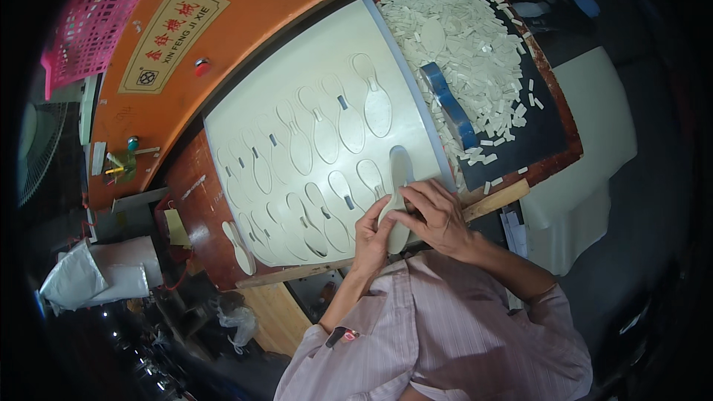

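Both my hands are closed on a pale, sole-shaped insole piece (399, 167) near the sheet's front right edge. My left hand (373, 236) grips its left side, thumb on top. My right hand (438, 217) pinches it from the right, with thumb and fingertips at its middle. Fingers cover part of the piece. Beneath lies a large cream sheet (297, 67) marked with rows of insole outlines. Several outlines have a small dark slot at the waist. Right of the sheet, a blue wavy cutting die (448, 106) rests against a heap of small pale offcuts (468, 30).
An orange machine (238, 37) with a red button (202, 67) spans the far side. At the sheet's left front corner lie loose insole pieces (239, 249). A pink basket (93, 15) stands at far left; a wooden strip (496, 199) edges the table's front.
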Available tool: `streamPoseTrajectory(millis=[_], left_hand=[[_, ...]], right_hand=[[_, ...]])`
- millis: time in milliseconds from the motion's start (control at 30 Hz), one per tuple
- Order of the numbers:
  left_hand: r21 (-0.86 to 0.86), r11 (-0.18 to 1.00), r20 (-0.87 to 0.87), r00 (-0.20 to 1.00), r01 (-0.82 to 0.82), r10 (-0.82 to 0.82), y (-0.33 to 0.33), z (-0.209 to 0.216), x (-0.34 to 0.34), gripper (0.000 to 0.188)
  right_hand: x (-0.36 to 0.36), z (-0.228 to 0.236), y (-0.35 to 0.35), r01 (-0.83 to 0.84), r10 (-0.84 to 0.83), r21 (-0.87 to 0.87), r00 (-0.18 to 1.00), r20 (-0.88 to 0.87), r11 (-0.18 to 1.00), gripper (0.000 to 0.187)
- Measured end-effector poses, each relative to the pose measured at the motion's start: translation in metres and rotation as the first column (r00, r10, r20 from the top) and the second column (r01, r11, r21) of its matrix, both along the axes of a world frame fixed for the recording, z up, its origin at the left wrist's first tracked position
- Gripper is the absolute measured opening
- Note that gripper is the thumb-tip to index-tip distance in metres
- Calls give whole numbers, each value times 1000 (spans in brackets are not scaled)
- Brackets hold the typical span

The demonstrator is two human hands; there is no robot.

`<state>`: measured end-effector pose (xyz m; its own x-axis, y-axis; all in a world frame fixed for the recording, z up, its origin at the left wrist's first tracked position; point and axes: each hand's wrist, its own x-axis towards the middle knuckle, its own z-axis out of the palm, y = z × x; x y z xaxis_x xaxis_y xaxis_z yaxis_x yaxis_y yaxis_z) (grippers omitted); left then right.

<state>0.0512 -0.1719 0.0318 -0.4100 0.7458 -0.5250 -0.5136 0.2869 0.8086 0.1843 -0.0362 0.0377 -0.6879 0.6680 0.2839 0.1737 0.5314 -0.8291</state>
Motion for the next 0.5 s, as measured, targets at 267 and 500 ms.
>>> streamPoseTrajectory(millis=[267,500], left_hand=[[0,965,-25,965,263,-263,-26,0,1,36],[52,913,-208,898,405,-387,-58,2,-38,31]], right_hand=[[13,-21,-29,-1,-1,100,1000,24,995,16],[-5,-13,-70,-12,13,-17,999,42,1000,17]])
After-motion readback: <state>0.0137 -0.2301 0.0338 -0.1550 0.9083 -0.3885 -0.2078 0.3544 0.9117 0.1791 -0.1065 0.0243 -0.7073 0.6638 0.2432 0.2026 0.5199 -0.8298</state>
